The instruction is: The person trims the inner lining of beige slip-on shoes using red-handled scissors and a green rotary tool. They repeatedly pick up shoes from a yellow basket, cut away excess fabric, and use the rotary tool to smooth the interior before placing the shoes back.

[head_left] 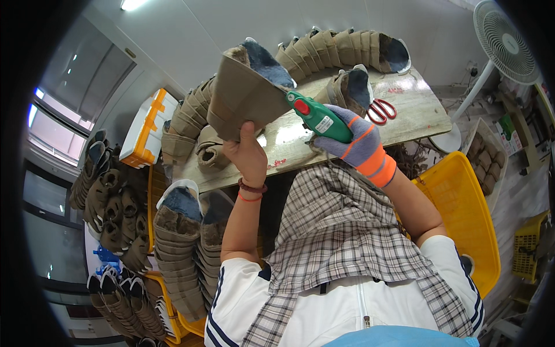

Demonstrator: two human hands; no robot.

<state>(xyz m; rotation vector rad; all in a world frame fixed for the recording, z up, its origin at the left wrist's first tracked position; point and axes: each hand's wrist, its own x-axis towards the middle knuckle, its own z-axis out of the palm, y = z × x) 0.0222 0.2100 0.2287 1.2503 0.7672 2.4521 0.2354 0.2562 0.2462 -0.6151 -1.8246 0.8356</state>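
My bare left hand (248, 153) grips a brown boot upper (243, 95) by its lower edge, thumb on the outside, and holds it up over the table. The upper has a fuzzy lining and a blue-grey inner part with a white rim. In a grey-and-orange glove, my right hand (358, 141) is closed around a green handheld power tool (324, 120) with a red button. The tool's tip meets the right edge of the upper; the exact contact is too small to make out. Red-handled scissors (381, 111) lie on the table, right of the tool.
A long row of nested uppers (329, 52) curves along the back of the wooden table (413, 110); more stand at its left. Stacked uppers (179, 254) rise beside my left arm. A yellow bin (468, 214) is at my right, a white fan (506, 43) beyond it.
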